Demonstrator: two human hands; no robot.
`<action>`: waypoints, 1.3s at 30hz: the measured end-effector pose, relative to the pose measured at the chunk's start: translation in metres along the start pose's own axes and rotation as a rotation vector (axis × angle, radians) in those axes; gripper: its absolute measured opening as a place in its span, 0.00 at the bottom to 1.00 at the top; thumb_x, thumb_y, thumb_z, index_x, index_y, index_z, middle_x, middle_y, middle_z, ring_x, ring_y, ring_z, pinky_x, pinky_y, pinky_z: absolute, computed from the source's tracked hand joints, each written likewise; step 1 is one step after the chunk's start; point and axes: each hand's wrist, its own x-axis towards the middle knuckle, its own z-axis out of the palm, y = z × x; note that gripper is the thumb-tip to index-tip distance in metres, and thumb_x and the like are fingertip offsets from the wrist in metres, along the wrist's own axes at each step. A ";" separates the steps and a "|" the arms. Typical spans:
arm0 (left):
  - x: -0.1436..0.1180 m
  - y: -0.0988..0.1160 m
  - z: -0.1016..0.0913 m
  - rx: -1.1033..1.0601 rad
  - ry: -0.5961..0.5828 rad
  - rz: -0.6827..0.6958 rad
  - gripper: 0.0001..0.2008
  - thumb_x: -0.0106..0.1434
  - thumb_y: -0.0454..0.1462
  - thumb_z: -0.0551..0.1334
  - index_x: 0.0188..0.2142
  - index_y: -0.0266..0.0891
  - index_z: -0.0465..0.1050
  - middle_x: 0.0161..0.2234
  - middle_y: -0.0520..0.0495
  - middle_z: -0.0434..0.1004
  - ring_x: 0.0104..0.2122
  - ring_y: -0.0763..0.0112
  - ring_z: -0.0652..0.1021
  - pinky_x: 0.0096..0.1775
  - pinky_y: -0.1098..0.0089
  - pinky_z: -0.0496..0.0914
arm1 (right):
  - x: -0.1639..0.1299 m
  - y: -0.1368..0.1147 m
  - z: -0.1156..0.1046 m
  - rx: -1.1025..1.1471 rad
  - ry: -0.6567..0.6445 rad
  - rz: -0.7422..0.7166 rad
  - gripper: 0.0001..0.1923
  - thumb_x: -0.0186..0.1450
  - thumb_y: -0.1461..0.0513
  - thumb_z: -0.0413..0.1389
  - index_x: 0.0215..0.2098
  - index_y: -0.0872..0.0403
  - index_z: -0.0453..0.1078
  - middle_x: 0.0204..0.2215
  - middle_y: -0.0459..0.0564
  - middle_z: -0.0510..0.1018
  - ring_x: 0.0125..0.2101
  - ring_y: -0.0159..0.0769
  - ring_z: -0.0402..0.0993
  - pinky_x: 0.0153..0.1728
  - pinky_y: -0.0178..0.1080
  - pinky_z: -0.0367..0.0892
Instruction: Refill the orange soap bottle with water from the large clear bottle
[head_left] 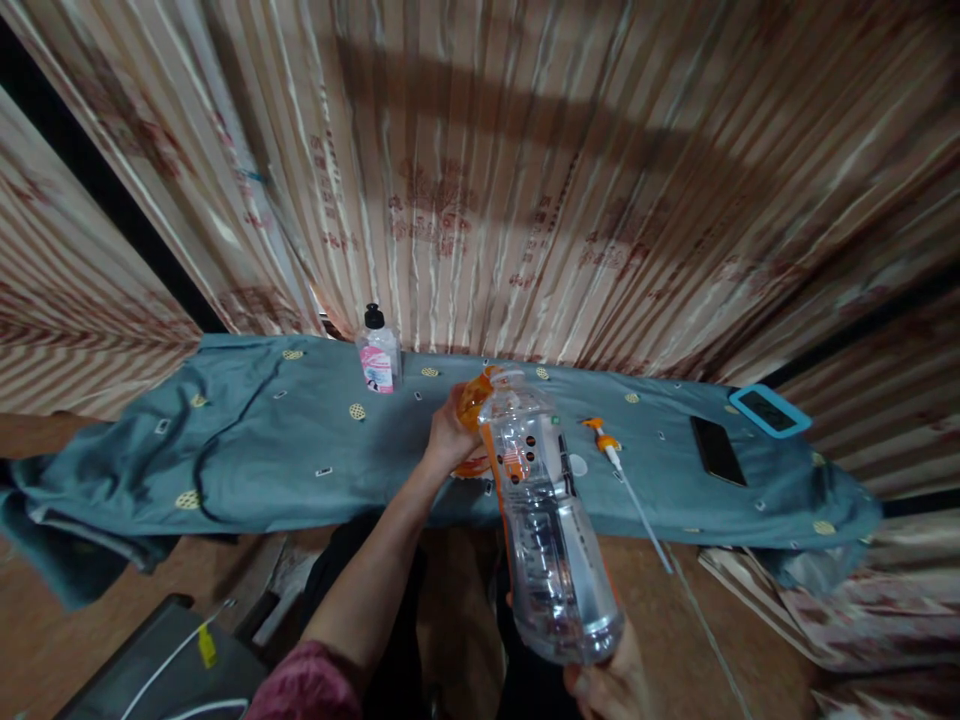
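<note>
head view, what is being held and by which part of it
The right grip holds the large clear bottle by its base; the left grip holds an orange container by its side.

Curtain point(450, 240), pleated, beige-brown with reddish printed trees and characters, rose behind the bench and closed in both sides. Black bar point(112, 180) ran diagonally down at left, its lower end by the bench's back corner; second dark bar point(840, 325) slanted at right. Bench was long and narrow, fully draped in a blue-green cloth point(262, 460) with pale yellow pineapple motifs; cloth creased and hung loosely at its left end. Floor point(712, 625): reddish brown, seen below the bench. Light was dim; a broad shadow darkened the upper curtain.
</note>
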 end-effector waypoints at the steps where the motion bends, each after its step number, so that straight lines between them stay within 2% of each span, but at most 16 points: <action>1: 0.000 0.000 -0.001 -0.002 -0.004 0.003 0.26 0.47 0.36 0.72 0.45 0.40 0.69 0.41 0.46 0.84 0.42 0.58 0.84 0.46 0.62 0.77 | 0.000 -0.003 0.003 0.031 0.004 0.019 0.46 0.48 0.47 0.74 0.61 0.44 0.65 0.58 0.53 0.75 0.54 0.51 0.75 0.57 0.49 0.68; 6: -0.002 -0.002 -0.003 -0.045 -0.030 0.019 0.27 0.46 0.37 0.72 0.47 0.40 0.69 0.43 0.46 0.83 0.42 0.59 0.83 0.46 0.64 0.76 | -0.003 -0.006 0.010 0.107 0.071 0.080 0.44 0.43 0.48 0.77 0.56 0.43 0.70 0.54 0.49 0.79 0.52 0.48 0.77 0.53 0.43 0.70; 10: -0.003 -0.005 -0.003 -0.056 -0.038 0.007 0.27 0.47 0.38 0.71 0.48 0.40 0.69 0.45 0.46 0.83 0.44 0.61 0.82 0.47 0.65 0.75 | -0.002 -0.004 0.010 0.106 0.098 0.113 0.49 0.40 0.47 0.77 0.58 0.43 0.68 0.50 0.50 0.81 0.50 0.47 0.78 0.50 0.42 0.72; 15: -0.003 -0.012 0.000 -0.076 -0.041 0.024 0.29 0.47 0.36 0.72 0.50 0.40 0.69 0.46 0.45 0.83 0.46 0.60 0.82 0.49 0.64 0.75 | 0.000 -0.004 0.010 0.077 0.046 0.073 0.50 0.43 0.47 0.76 0.61 0.45 0.66 0.49 0.52 0.82 0.45 0.46 0.80 0.49 0.42 0.72; 18: -0.003 -0.016 0.001 -0.095 -0.037 0.057 0.28 0.50 0.37 0.71 0.51 0.39 0.68 0.46 0.44 0.83 0.45 0.60 0.82 0.48 0.63 0.75 | 0.000 -0.005 0.011 0.050 0.044 0.035 0.49 0.45 0.46 0.75 0.61 0.46 0.66 0.52 0.53 0.80 0.49 0.49 0.78 0.51 0.44 0.71; 22: -0.001 -0.020 0.001 -0.088 -0.018 0.069 0.25 0.52 0.37 0.69 0.49 0.39 0.69 0.44 0.46 0.83 0.44 0.61 0.82 0.47 0.63 0.76 | 0.000 -0.006 0.012 0.036 0.036 0.075 0.51 0.44 0.46 0.75 0.62 0.46 0.65 0.53 0.53 0.79 0.50 0.47 0.78 0.52 0.43 0.70; 27: 0.000 -0.026 0.003 -0.087 -0.004 0.060 0.25 0.52 0.37 0.70 0.49 0.41 0.69 0.44 0.47 0.83 0.44 0.60 0.83 0.48 0.62 0.76 | 0.003 0.001 0.008 0.049 0.045 0.016 0.50 0.45 0.47 0.75 0.62 0.46 0.65 0.60 0.55 0.74 0.57 0.54 0.72 0.58 0.49 0.66; 31: -0.002 -0.025 0.004 -0.080 -0.002 0.062 0.26 0.52 0.38 0.71 0.50 0.41 0.69 0.47 0.45 0.82 0.47 0.58 0.82 0.50 0.62 0.75 | 0.001 0.013 -0.006 0.019 0.000 -0.003 0.54 0.46 0.44 0.73 0.66 0.46 0.60 0.65 0.55 0.68 0.61 0.58 0.67 0.61 0.54 0.63; 34: -0.003 -0.021 0.003 -0.064 -0.011 0.065 0.25 0.53 0.37 0.69 0.50 0.41 0.69 0.47 0.46 0.82 0.47 0.59 0.82 0.49 0.63 0.75 | -0.002 0.020 -0.016 -0.033 0.041 0.010 0.51 0.49 0.46 0.72 0.66 0.45 0.59 0.57 0.55 0.77 0.59 0.58 0.71 0.57 0.57 0.69; 39: -0.005 -0.018 0.002 -0.085 -0.020 0.060 0.29 0.49 0.35 0.71 0.52 0.41 0.68 0.45 0.46 0.83 0.44 0.59 0.83 0.45 0.65 0.77 | 0.001 0.016 -0.018 -0.083 0.038 0.009 0.45 0.45 0.43 0.70 0.59 0.47 0.71 0.54 0.58 0.79 0.56 0.67 0.72 0.53 0.61 0.72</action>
